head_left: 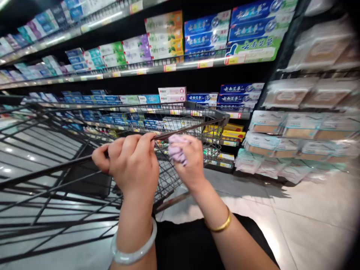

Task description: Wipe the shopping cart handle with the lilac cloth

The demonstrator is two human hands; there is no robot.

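Note:
My left hand (133,165), with a pale bangle at its wrist, wraps round the dark rim of a wire shopping cart (67,161). To its right, my right hand (192,163) is closed on a crumpled lilac cloth (177,150). This hand lies beside the same rim, and I cannot tell whether it touches it. A gold bracelet circles my right forearm. Beneath both hands the cart's mesh shows, with a dark panel (87,168) at the left inside the basket.
Shelves beyond the cart hold rows of boxes, among them blue boxes (206,33) and orange-and-white boxes (164,35). Yellow boxes (233,133) are low down. Packaged goods (303,125) hang from hooks at the right, above a pale tiled floor (309,221).

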